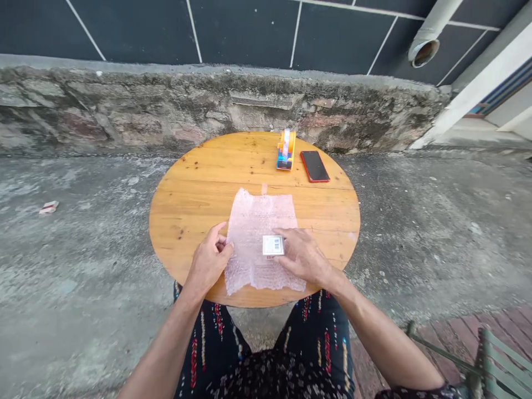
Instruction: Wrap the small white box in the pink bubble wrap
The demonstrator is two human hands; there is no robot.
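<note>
A sheet of pinkish, see-through bubble wrap (251, 221) lies spread on the round wooden table (187, 205). My right hand (305, 255) reaches over its right side, with thumb and fingers around a small white box (272, 245). The box's upper face has a barcode label, and the box is above the middle of the wrap. At the left edge of the sheet is my left hand (211, 257), index finger and thumb apart and the other fingers curled. Its thumb tip touches or nearly touches the wrap.
A yellow and blue tape dispenser (286, 151) stands at the table's far side, beside a red-edged phone (315, 166). A short strip of tape (264, 189) shows just beyond the wrap. A stone wall base (166, 111) runs behind the table. A green chair (494, 360) is at lower right.
</note>
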